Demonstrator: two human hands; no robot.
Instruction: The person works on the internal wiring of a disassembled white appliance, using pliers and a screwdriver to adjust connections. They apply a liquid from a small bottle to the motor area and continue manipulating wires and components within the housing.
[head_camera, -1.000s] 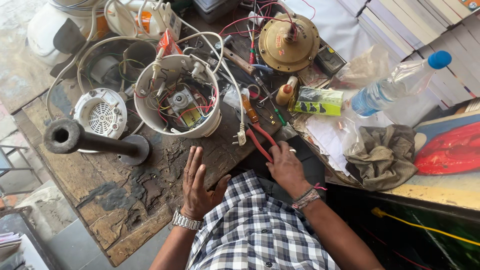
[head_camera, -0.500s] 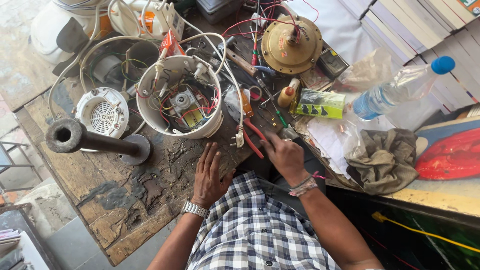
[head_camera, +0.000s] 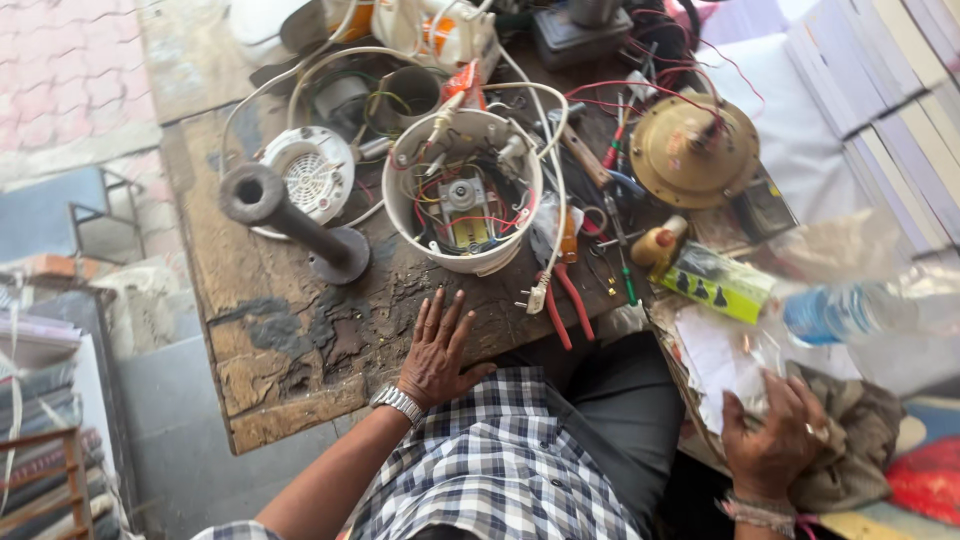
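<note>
Now, my left hand (head_camera: 437, 350): flat and open, palm down on the worn wooden workbench (head_camera: 300, 340), fingers spread toward 12 o'clock.
Nearest to it: white round appliance casing (head_camera: 465, 195) with wires inside, at 12 o'clock, apart from my fingertips; white plug (head_camera: 535, 297) and red-handled pliers (head_camera: 568, 295) at 2 o'clock.
My right hand (head_camera: 775, 440): fingers curled onto clear plastic wrap (head_camera: 725, 365) over cloth, at 4 o'clock from the bench; how firmly I cannot tell.
Further: dark metal pipe stand (head_camera: 290, 225) at 10 o'clock; brass motor disc (head_camera: 690, 150) at 1 o'clock.

Red-handled pliers (head_camera: 566, 300) at my twelve o'clock; white tub (head_camera: 463, 190) beyond, red wires inside. Yellow-green box (head_camera: 715, 283) at two. My shirt (head_camera: 500, 465): blue-white check.
</note>
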